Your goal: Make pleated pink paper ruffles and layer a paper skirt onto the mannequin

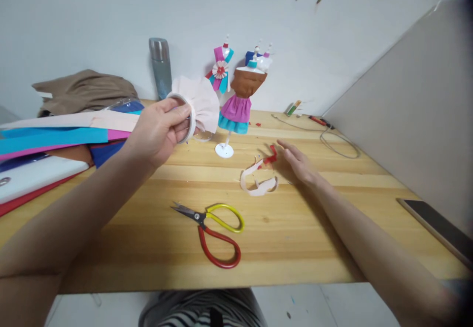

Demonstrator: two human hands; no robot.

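My left hand (158, 129) is raised above the wooden table (281, 233) and holds a roll of tape (186, 115) together with a pleated pale pink paper piece (201, 101). My right hand (297, 162) lies flat on the table, fingers spread, holding nothing. Its fingertips are next to small red paper scraps (271, 157) and a curled pale pink paper strip (256, 181). Scissors with one yellow and one red handle (216, 228) lie shut near the front edge, between my arms.
Small mannequin stands dressed in coloured paper (238, 98) are at the back. Sheets of coloured paper (55, 137) are stacked at left, with brown cloth (86, 90) and a grey bottle (160, 68) behind. A cable (338, 142) and a phone (438, 226) lie at right.
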